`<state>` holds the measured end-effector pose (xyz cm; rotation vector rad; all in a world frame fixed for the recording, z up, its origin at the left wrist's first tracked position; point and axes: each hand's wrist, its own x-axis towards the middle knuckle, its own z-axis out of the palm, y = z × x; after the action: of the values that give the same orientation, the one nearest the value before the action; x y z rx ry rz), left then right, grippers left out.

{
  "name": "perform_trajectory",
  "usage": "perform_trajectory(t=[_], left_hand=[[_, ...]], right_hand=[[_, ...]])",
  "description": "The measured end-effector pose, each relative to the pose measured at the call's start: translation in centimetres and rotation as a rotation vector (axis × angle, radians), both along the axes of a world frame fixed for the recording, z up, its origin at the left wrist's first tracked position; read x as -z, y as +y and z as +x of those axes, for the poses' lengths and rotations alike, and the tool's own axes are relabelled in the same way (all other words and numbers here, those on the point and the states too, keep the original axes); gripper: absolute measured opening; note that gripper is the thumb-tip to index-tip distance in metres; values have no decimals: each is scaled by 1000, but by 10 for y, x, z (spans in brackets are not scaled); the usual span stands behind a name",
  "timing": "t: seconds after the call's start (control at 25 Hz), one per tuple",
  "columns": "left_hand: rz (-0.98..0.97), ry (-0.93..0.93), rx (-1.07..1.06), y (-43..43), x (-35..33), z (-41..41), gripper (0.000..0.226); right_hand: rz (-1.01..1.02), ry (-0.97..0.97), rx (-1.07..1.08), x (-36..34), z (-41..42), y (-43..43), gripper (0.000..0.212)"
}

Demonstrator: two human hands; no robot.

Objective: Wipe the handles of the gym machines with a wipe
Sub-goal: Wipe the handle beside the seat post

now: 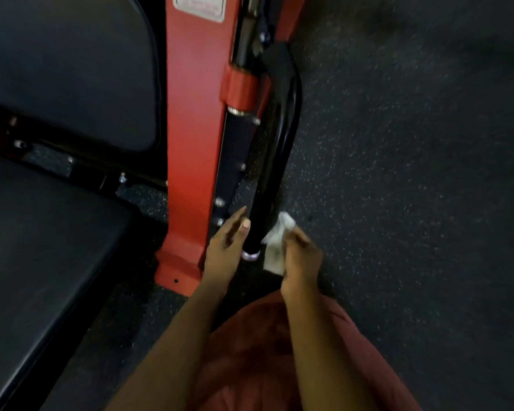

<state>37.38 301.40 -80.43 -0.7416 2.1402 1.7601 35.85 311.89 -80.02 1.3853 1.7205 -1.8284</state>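
A black machine handle (267, 179) runs down beside the red frame post (192, 137) and ends in a silver cap (250, 255). My left hand (224, 247) is open, its fingers and thumb against the left side of the handle's lower end. My right hand (300, 258) grips a crumpled white wipe (276, 241), held at the right side of the handle's lower end, close to or touching it.
Black padded seat (42, 262) and backrest (72, 69) fill the left. Dark speckled rubber floor (413, 173) spreads to the right. A pink-red garment (264, 351) covers my lap at the bottom. A white label (199, 7) is on the post.
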Motion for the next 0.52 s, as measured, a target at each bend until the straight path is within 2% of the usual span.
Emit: perform_trajectory(t=[0.12,0.2,0.4,0.52], left_hand=[[69,132,-26,18,-26,-38,33],[118,167,-46,28,-37,-51,31],[56,165,-95,31,-27,-46,28],[-1,154,-76,26,-19,-44,31]], right_hand=[[25,294,-60,-36,-56,3,26],[15,388,-95,-45,-76,-2,27],[132,343,-242,-24,-44,0,26],[58,368,-350,-10,-17,4,31]])
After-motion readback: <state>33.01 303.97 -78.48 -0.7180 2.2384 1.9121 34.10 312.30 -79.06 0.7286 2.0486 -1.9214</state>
